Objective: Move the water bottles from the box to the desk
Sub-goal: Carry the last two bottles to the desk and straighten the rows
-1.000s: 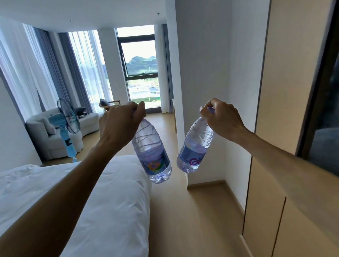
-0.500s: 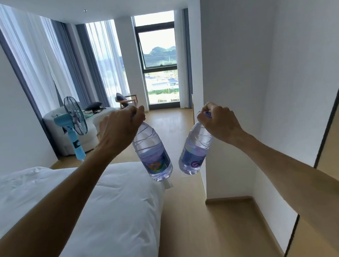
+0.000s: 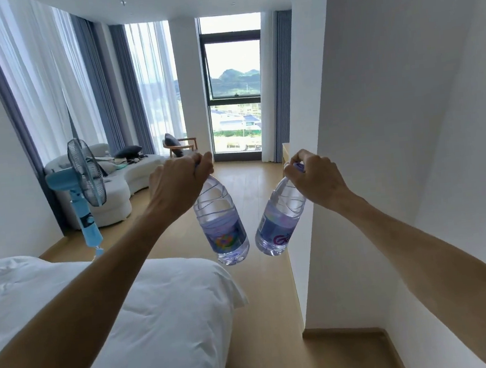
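Clear plastic necks pinched in closed fingers, one bottle per hand. Left hand point(image 3: 178, 187) grips the cap end of the left bottle point(image 3: 221, 226); it hangs base-down, colourful label facing out. Right hand point(image 3: 315, 178) clamps the neck of the right bottle point(image 3: 279, 222), tilted, base swung toward the other; the two bases near, not touching. Both held in mid-air over wood floor point(image 3: 263, 285). White bed point(image 3: 148, 326) lower left. Blue fan point(image 3: 83, 187) beyond it, pale sofa point(image 3: 118, 193) behind. White wall point(image 3: 377, 111) at right.
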A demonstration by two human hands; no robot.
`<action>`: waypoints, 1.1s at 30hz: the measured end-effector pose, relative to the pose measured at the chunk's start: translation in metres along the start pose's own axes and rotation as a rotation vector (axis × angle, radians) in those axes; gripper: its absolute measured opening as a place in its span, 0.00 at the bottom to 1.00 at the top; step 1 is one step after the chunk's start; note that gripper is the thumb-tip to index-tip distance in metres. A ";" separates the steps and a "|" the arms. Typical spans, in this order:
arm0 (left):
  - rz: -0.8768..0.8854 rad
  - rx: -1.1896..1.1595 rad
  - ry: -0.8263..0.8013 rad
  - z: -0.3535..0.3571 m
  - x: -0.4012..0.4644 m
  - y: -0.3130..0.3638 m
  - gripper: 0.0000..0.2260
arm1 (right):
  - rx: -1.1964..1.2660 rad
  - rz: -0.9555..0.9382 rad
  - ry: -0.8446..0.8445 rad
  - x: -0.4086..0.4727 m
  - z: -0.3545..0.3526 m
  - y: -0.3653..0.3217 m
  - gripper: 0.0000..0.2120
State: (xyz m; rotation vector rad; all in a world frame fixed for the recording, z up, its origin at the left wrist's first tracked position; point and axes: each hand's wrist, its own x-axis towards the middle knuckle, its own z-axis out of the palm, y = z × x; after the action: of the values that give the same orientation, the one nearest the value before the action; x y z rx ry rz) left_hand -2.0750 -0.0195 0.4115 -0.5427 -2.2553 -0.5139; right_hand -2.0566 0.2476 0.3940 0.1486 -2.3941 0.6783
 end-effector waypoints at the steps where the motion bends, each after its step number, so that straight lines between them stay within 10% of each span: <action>1: 0.001 -0.003 -0.002 0.014 0.015 -0.011 0.21 | -0.003 0.005 -0.003 0.017 0.011 0.005 0.07; 33: -0.135 0.189 -0.024 0.414 0.427 -0.304 0.22 | 0.153 -0.055 -0.021 0.536 0.373 0.234 0.09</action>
State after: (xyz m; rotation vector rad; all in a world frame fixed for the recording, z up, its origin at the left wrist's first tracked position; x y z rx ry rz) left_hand -2.7403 0.0352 0.4042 -0.3037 -2.3441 -0.3572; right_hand -2.7486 0.2936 0.3719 0.2857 -2.3484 0.8380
